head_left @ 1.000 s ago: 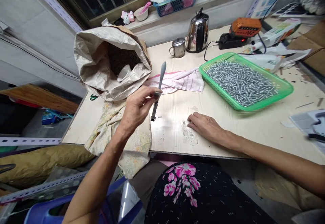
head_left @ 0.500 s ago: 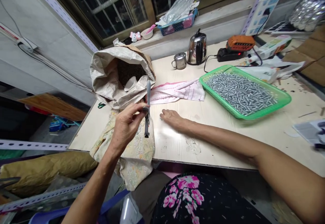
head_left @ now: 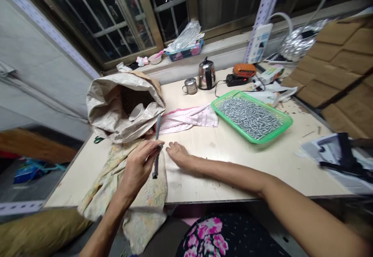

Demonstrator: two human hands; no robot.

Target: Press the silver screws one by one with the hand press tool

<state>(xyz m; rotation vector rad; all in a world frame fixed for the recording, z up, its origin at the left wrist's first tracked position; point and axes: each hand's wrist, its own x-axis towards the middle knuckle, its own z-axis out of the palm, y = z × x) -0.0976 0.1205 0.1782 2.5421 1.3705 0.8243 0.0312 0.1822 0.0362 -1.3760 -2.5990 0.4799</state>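
Note:
My left hand (head_left: pixel 139 167) is closed round a slim grey tool (head_left: pixel 157 140) held nearly upright, its flat tip pointing up toward the sack. It hovers over a pale flowered cloth (head_left: pixel 136 195) draped over the table's front edge. My right hand (head_left: pixel 180 156) lies palm down on the light wooden table (head_left: pixel 233 160), fingers bent, just right of the tool; I cannot make out anything under it. A green tray (head_left: pixel 287 123) full of several small metal pieces stands further right.
An open paper sack (head_left: pixel 110 105) with dark contents and a white cup stands at the back left. A pink striped cloth (head_left: pixel 189 118), a steel mug (head_left: pixel 190 86), a kettle (head_left: pixel 206 74) and an orange charger (head_left: pixel 244 70) lie behind. A black tool (head_left: pixel 344 156) on papers is at right.
My right hand slid left across the table, from near the middle to beside the tool. My left hand lowered the tool toward the flowered cloth. The view pulled back and up.

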